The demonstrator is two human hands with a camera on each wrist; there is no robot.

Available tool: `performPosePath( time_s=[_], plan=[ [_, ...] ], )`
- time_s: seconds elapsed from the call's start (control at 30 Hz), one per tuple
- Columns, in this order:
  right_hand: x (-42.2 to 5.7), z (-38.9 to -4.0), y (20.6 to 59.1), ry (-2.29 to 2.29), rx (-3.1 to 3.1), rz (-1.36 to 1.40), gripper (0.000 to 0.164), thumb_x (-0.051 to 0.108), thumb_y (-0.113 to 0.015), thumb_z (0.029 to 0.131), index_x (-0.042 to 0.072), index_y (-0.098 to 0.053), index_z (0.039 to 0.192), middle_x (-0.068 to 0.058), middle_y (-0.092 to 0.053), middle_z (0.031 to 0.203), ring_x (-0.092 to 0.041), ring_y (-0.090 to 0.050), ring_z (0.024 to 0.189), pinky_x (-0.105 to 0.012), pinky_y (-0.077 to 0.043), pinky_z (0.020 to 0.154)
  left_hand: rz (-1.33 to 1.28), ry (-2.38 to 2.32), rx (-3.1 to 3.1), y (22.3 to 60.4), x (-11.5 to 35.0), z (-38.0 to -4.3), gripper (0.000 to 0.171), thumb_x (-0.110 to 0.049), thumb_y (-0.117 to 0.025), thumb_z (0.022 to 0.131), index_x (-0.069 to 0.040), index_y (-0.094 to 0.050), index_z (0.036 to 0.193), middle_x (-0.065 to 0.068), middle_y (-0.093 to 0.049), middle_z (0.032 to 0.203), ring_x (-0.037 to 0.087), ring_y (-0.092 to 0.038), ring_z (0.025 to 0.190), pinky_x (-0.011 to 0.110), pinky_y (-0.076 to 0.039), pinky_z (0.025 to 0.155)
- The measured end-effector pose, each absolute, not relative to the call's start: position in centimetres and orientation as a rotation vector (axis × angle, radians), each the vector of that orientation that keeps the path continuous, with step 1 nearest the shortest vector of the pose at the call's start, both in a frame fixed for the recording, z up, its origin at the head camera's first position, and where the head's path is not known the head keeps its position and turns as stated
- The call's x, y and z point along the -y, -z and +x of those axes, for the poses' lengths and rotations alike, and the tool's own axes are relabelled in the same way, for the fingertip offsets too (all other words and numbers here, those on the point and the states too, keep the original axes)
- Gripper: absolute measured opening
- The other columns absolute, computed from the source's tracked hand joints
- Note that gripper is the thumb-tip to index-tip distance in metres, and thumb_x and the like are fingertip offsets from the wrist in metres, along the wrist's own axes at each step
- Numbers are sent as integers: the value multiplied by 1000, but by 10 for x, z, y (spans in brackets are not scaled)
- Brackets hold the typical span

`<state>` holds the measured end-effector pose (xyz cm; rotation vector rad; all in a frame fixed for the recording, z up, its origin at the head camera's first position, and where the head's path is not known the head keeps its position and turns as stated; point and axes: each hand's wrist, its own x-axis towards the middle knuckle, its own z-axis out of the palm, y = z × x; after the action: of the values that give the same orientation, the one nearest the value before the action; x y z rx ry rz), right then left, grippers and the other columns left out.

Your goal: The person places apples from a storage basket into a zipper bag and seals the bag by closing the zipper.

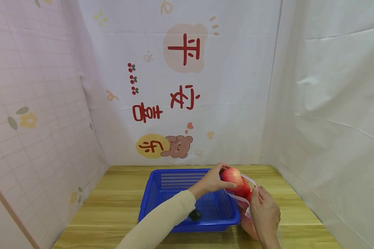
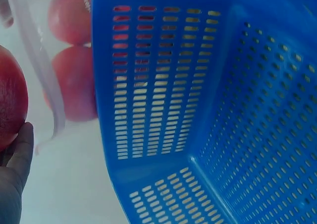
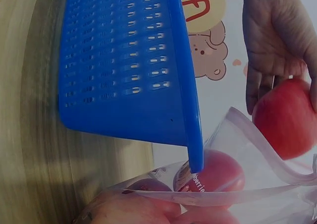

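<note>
My left hand (image 1: 212, 180) grips a red apple (image 1: 232, 177) by the mouth of a clear plastic bag (image 3: 225, 196), at the right side of a blue basket (image 1: 202, 226). My right hand (image 1: 265, 210) pinches the bag's pale rim (image 1: 247, 178) from the right. Several more red apples (image 2: 74, 83) lie inside the bag, partly behind the basket wall in the left wrist view. In the right wrist view the held apple (image 3: 286, 119) is just beyond the bag's rim, with left fingers around it. That view does not show my right hand.
A small dark green item (image 1: 195, 215) lies in the basket, partly covered by my left sleeve (image 1: 162, 221); its kind is unclear. The basket has slotted walls and stands on a wooden table (image 1: 112, 193). White printed cloth (image 1: 237, 86) hangs behind and at both sides.
</note>
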<state>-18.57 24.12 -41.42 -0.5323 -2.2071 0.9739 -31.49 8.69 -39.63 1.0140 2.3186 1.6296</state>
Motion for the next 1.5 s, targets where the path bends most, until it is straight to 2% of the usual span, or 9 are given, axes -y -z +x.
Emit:
performPosePath(
  time_s=[0.2, 0.4, 0.63, 0.8, 1.03, 1.3, 1.5],
  plan=[
    [-242, -185, 413, -975, 2207, -541, 44, 35, -45, 103, 7, -67, 128, -16, -60, 134, -46, -54, 121, -66, -41, 89, 1049, -1551, -2362, 401, -99, -306, 63, -25, -86, 75, -20, -52, 128, -10, -58, 114, 4, -56, 99, 22, -52, 82],
    [-243, -185, 413, -967, 2206, -541, 44, 36, -44, 103, 8, -68, 127, -15, -61, 133, -46, -55, 120, -66, -42, 88, 1092, -1519, -2430, 403, -110, -301, 64, -27, -89, 73, -19, -54, 125, -11, -53, 115, 2, -54, 98, 21, -51, 81],
    [-243, -184, 412, -965, 2210, -529, 45, 38, -45, 103, 8, -68, 127, -15, -60, 134, -47, -54, 120, -67, -42, 88, 1107, -1498, -2478, 405, -120, -296, 65, -28, -90, 72, -18, -55, 125, -9, -55, 117, 3, -55, 101, 20, -51, 82],
    [-244, -184, 411, -949, 2214, -522, 45, 37, -45, 103, 5, -67, 127, -17, -60, 134, -47, -54, 119, -67, -42, 88, 1046, -1490, -2425, 402, -121, -292, 63, -26, -88, 76, -13, -54, 128, -1, -58, 120, 10, -58, 105, 20, -52, 81],
    [-245, -184, 411, -959, 2218, -552, 48, 38, -44, 103, 3, -65, 129, -19, -57, 136, -48, -53, 120, -67, -41, 90, 1031, -1510, -2415, 396, -114, -296, 50, -28, -81, 84, -9, -59, 125, 5, -61, 120, 22, -59, 112, 21, -52, 83],
    [-247, -185, 412, -974, 2221, -551, 49, 40, -44, 103, 3, -65, 128, -18, -57, 136, -48, -52, 122, -67, -39, 92, 1055, -1479, -2501, 389, -96, -314, 45, -36, -71, 91, -10, -60, 127, 8, -60, 123, 25, -56, 115, 31, -49, 94],
    [-247, -184, 413, -974, 2217, -535, 45, 38, -47, 102, 6, -67, 127, -17, -58, 135, -47, -53, 122, -66, -41, 90, 1120, -1358, -2668, 386, -84, -336, 31, -21, -60, 99, -8, -60, 127, 9, -60, 123, 23, -57, 115, 33, -48, 95]
  ],
)
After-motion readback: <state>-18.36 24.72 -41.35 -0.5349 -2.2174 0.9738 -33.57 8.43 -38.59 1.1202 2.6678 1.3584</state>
